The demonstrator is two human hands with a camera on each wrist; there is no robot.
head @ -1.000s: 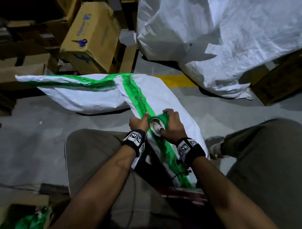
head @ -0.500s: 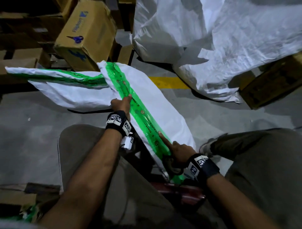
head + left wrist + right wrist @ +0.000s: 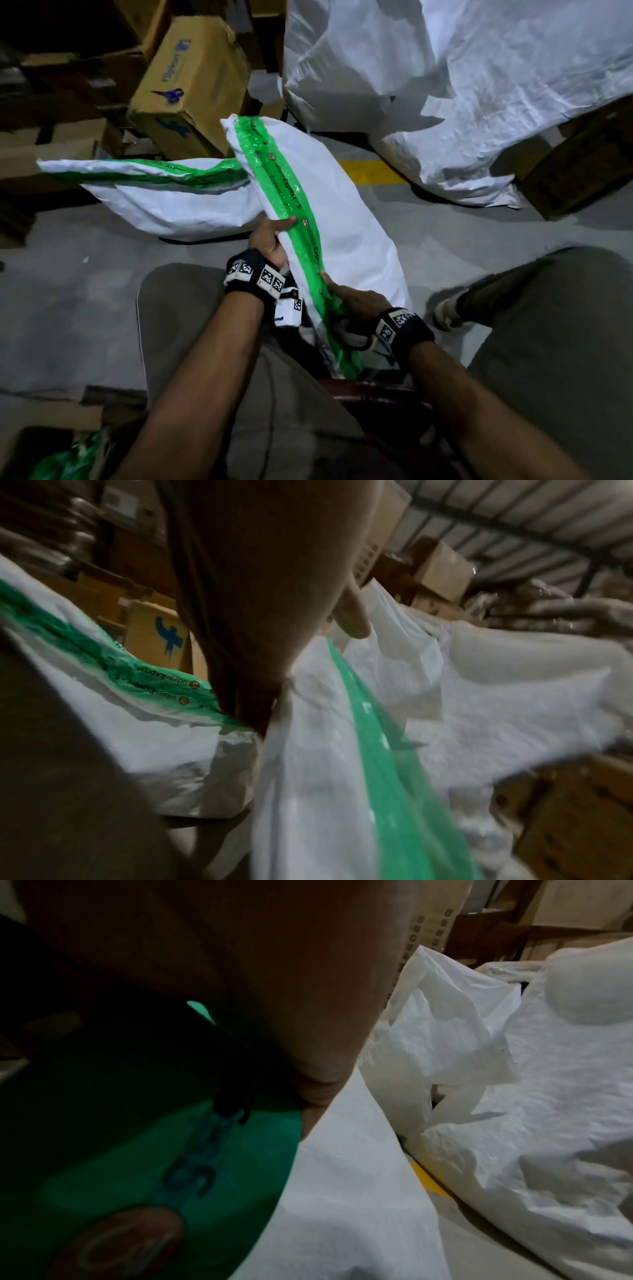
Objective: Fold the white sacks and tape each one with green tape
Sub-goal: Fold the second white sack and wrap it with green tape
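On the floor to my left lies a taped sack, flat, its green stripe running sideways. My left hand grips the near-left edge of the folded sack, thumb on top by the green tape. That sack's long axis runs from my lap up and away to the left, so both hands sit at its near end, the left one further up the strip. My right hand presses its fingers on the tape low down, with the tape roll tucked under the palm; I cannot tell how firmly it holds it. The right wrist view shows tape print close up; only the head view shows the roll.
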